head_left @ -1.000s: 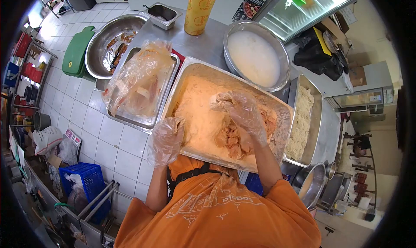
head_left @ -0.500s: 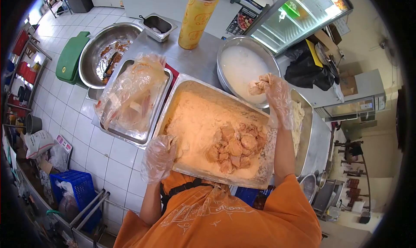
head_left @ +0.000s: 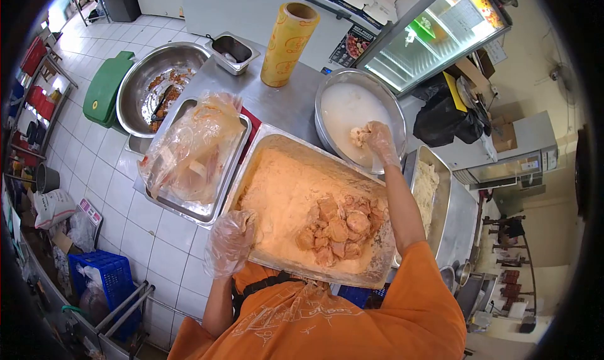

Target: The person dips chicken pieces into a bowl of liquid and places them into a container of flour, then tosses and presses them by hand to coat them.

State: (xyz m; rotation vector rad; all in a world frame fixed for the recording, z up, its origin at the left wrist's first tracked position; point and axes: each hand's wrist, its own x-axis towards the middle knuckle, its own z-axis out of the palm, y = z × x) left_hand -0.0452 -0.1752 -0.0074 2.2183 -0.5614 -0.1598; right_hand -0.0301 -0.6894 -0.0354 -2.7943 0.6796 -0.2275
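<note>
Both hands wear clear plastic gloves. My right hand [head_left: 381, 141] is closed on a flour-coated piece of raw meat [head_left: 360, 136], low over the milky liquid [head_left: 352, 105] in a large steel bowl [head_left: 319, 125]. Below the bowl, a deep metal tray [head_left: 267, 132] holds orange-tinted flour [head_left: 277, 184]. Several raw meat pieces [head_left: 340, 229] are heaped in the flour on the tray's right side. At the tray's near left corner, my left hand [head_left: 229, 243] is wrapped round the rim.
A plastic bag [head_left: 195, 149] lies in a shallow tray [head_left: 211, 218] on the left. Behind stand a yellow film roll [head_left: 289, 45], a small steel container [head_left: 234, 52] and a large basin [head_left: 129, 89]. Another tray [head_left: 445, 196] with pale flour sits at right.
My right hand has moved down and slightly left with the meat piece, from above the bowl's edge to low over the liquid. My left hand stays at the tray's corner.
</note>
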